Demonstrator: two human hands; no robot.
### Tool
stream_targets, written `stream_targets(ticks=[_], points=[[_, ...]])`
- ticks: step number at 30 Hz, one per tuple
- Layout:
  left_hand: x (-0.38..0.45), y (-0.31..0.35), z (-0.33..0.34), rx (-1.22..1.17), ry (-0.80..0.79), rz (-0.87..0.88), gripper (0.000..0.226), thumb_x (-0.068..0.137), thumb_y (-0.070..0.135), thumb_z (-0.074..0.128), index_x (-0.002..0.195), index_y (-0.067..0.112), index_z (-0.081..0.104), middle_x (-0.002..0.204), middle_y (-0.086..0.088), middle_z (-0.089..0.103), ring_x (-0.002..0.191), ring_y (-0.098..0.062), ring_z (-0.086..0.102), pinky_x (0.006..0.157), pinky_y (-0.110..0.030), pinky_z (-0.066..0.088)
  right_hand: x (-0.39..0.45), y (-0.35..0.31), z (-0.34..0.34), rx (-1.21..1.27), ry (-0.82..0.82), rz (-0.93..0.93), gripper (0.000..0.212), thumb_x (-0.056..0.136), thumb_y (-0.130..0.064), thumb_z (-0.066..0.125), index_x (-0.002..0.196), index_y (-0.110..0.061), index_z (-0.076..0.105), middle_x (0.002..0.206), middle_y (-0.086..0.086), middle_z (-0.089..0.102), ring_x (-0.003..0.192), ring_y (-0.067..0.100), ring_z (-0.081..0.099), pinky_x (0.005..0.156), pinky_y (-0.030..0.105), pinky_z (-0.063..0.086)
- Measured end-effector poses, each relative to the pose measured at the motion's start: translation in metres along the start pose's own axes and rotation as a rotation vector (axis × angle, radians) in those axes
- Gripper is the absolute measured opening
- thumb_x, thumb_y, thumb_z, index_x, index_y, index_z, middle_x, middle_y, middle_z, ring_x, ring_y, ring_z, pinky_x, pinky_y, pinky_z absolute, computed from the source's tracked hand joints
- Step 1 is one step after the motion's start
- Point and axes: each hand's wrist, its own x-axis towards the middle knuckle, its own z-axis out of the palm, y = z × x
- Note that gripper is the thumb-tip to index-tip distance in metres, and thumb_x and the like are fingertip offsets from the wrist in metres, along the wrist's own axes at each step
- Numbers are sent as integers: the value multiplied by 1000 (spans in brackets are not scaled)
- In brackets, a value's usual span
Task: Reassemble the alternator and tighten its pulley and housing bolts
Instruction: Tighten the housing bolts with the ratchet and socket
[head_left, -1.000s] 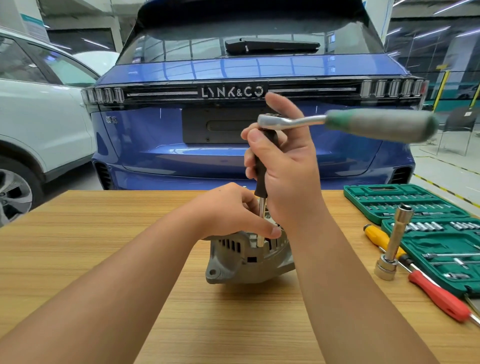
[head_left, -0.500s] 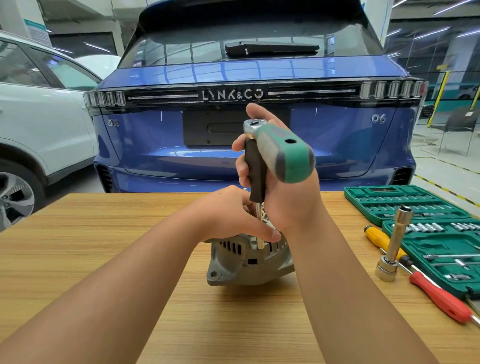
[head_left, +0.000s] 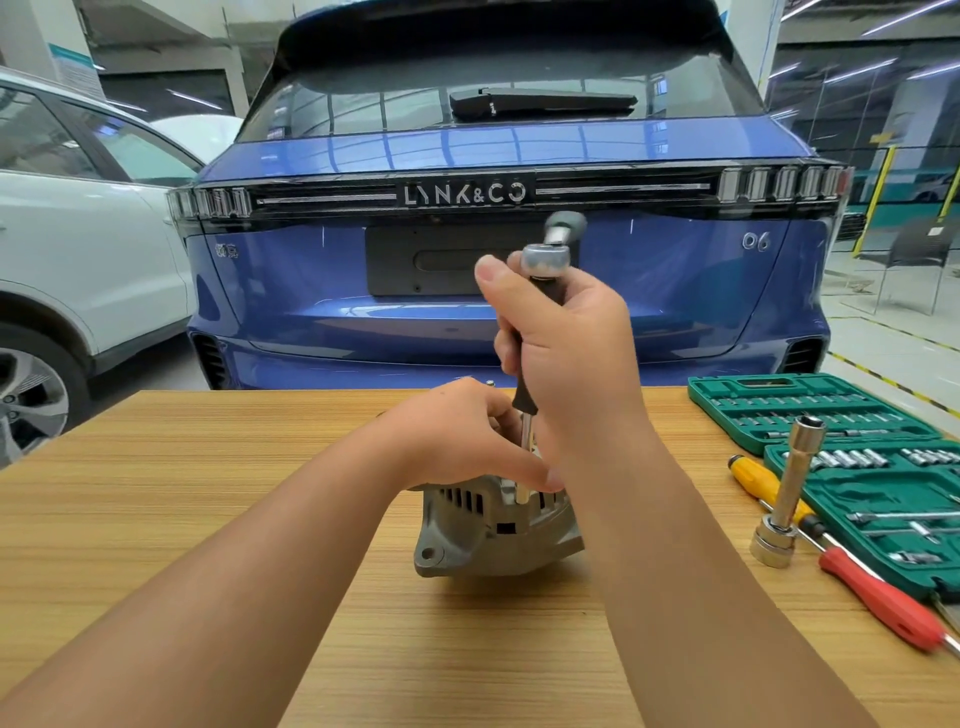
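A grey alternator (head_left: 493, 535) sits on the wooden table (head_left: 208, 493), partly hidden by both hands. My left hand (head_left: 457, 436) rests on its top, fingers curled round the lower shaft of a socket driver (head_left: 525, 452) that stands upright on the housing. My right hand (head_left: 566, 353) grips the driver's black handle. A ratchet head (head_left: 545, 260) sits on the driver's top; its handle (head_left: 566, 224) points away from me, blurred.
An open green socket case (head_left: 831, 410) lies at the right. Beside it stand a long socket on an extension (head_left: 787, 499), a yellow-handled screwdriver (head_left: 758, 480) and a red-handled screwdriver (head_left: 883, 603). A blue car (head_left: 363, 286) stands just behind the table's far edge.
The ratchet handle has swung round: it pointed right, then toward me, and now away from me. Both hands and the alternator stay in place.
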Motion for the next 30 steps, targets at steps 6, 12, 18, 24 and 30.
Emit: stream_targets(ticks=[6, 12, 18, 24, 30], points=[[1, 1, -1, 8, -11, -9, 69, 39, 81, 70, 90, 34, 70, 75, 13, 71, 75, -10, 69, 74, -35, 60, 1, 0, -2, 151, -176, -28, 32, 97, -4, 63, 118, -28, 59, 67, -5, 46, 58, 12, 44, 56, 26, 41], [0, 2, -1, -27, -36, 36, 74, 44, 75, 75, 103, 32, 73, 97, 5, 75, 95, -17, 72, 88, -50, 60, -3, 3, 7, 77, -177, -190, 38, 99, 5, 56, 121, -27, 56, 66, 7, 30, 57, 24, 31, 52, 38, 31], [-1, 0, -1, -8, -1, 5, 64, 43, 77, 73, 89, 33, 71, 78, 9, 71, 77, -13, 70, 80, -43, 60, 0, 3, -1, 238, -254, -50, 40, 93, -2, 52, 125, -24, 60, 71, 2, 51, 58, 18, 42, 54, 28, 38], [-2, 0, -1, -3, 17, 0, 57, 43, 80, 73, 84, 39, 67, 72, 13, 68, 66, 0, 64, 72, -38, 58, 5, 2, -13, 545, -392, 144, 51, 92, -44, 43, 128, -14, 63, 83, 12, 61, 64, 23, 48, 61, 32, 37], [-2, 2, -1, 11, 9, -15, 64, 38, 79, 70, 83, 34, 71, 70, 14, 69, 67, -6, 66, 66, -34, 57, 0, -4, 0, 201, -57, 45, 20, 90, -29, 76, 92, -12, 66, 67, -3, 54, 54, 12, 42, 49, 20, 37]])
